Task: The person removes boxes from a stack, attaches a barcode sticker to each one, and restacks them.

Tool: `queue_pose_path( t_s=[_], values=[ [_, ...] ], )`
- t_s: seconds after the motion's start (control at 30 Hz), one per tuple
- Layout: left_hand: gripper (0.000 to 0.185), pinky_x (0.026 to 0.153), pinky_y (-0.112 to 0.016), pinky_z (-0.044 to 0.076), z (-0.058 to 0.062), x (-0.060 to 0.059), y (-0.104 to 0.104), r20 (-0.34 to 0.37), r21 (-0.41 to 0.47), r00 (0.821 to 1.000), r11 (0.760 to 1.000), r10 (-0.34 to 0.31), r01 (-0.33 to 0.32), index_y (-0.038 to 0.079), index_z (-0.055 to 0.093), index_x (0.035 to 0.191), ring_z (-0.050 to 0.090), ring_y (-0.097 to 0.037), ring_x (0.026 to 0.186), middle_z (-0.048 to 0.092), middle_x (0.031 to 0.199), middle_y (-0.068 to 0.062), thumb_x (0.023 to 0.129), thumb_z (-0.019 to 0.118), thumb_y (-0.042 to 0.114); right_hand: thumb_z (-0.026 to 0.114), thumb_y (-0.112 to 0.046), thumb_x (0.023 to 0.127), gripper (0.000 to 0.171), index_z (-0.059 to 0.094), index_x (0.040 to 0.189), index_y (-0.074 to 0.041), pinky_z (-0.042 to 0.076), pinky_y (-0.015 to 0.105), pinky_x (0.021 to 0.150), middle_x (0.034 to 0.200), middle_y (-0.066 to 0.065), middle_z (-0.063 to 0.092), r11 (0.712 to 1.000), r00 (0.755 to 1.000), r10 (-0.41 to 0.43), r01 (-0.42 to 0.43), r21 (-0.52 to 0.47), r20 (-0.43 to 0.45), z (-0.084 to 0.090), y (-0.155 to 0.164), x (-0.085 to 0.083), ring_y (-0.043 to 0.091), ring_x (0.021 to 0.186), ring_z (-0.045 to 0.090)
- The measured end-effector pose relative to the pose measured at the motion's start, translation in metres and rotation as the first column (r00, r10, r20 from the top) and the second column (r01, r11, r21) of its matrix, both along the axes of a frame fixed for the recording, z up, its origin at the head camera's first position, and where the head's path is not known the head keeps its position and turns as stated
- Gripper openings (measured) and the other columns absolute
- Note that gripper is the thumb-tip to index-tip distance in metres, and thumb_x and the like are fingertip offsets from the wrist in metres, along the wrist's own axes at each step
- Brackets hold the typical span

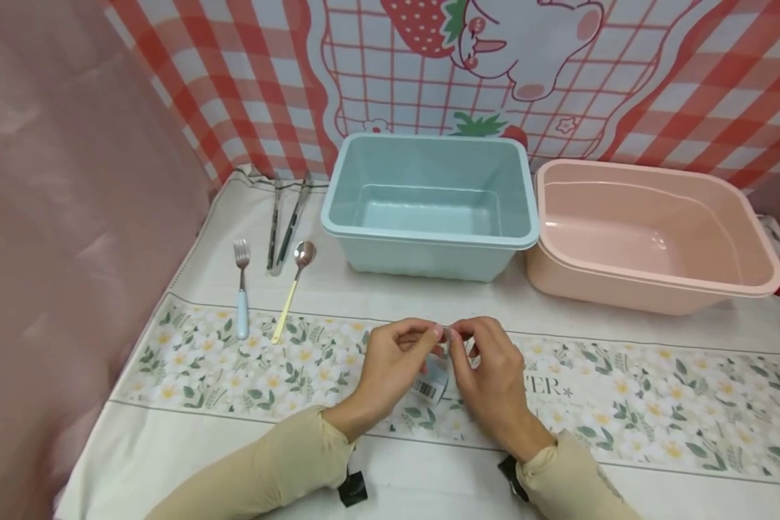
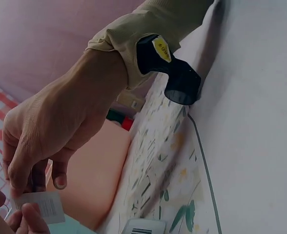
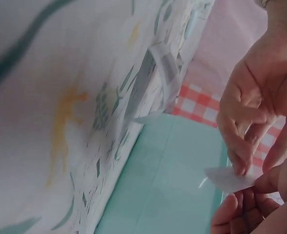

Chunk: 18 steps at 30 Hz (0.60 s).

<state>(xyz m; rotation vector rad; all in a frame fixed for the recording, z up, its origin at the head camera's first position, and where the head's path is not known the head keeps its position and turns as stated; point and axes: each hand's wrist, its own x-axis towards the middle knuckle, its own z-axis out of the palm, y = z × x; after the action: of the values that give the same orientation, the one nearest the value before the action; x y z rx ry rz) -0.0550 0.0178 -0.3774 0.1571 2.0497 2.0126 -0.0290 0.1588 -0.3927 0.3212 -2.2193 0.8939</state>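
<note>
My left hand (image 1: pixel 388 372) and right hand (image 1: pixel 494 383) meet above the flowered table runner, fingertips almost touching. Between them is a small white paper slip (image 2: pixel 46 207) with faint print on it. Thumb and fingers of each hand pinch it near an edge. From the right wrist view the slip (image 3: pixel 229 180) looks thin and slightly bent. Below the hands lies a clear, shiny item with a barcode label (image 1: pixel 427 388), partly covered by the fingers in the head view. Its exact kind cannot be told.
A blue-green bin (image 1: pixel 429 256) and a pink bin (image 1: pixel 630 285) stand behind the hands. To the left lie a blue-handled fork (image 1: pixel 243 310), a yellow-handled spoon (image 1: pixel 289 307) and metal tongs (image 1: pixel 289 231). A checked cloth (image 1: pixel 260 94) hangs behind.
</note>
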Motion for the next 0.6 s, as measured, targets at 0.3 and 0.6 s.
queue_pose_path(
  t_s=[0.3, 0.6],
  values=[
    [0.019, 0.053, -0.019, 0.049, 0.002, -0.002, 0.0, 0.1, 0.069, 0.994, 0.996, 0.053, -0.06, -0.003, 0.071, 0.099, 0.067, -0.011, 0.069, 0.074, 0.091, -0.017, 0.091, 0.066, 0.013, 0.068, -0.001, 0.085, 0.002, 0.068, 0.087, -0.001, 0.046, 0.02, 0.062, 0.086, 0.01, 0.064, 0.998, 0.998, 0.061, -0.061, 0.001, -0.016, -0.001, -0.003, 0.003, 0.017, 0.074, 0.058],
    [0.012, 0.055, -0.023, 0.052, -0.001, -0.01, -0.009, 0.079, 0.044, 0.989, 0.99, 0.128, -0.131, -0.003, 0.07, 0.095, 0.066, -0.014, 0.068, 0.072, 0.081, -0.01, 0.09, 0.065, 0.006, 0.073, 0.0, 0.083, 0.009, 0.069, 0.091, -0.002, 0.05, 0.019, 0.07, 0.098, 0.011, 0.062, 0.982, 0.992, 0.119, -0.112, -0.152, 0.04, 0.002, 0.004, -0.003, 0.016, 0.086, 0.06]
  ],
)
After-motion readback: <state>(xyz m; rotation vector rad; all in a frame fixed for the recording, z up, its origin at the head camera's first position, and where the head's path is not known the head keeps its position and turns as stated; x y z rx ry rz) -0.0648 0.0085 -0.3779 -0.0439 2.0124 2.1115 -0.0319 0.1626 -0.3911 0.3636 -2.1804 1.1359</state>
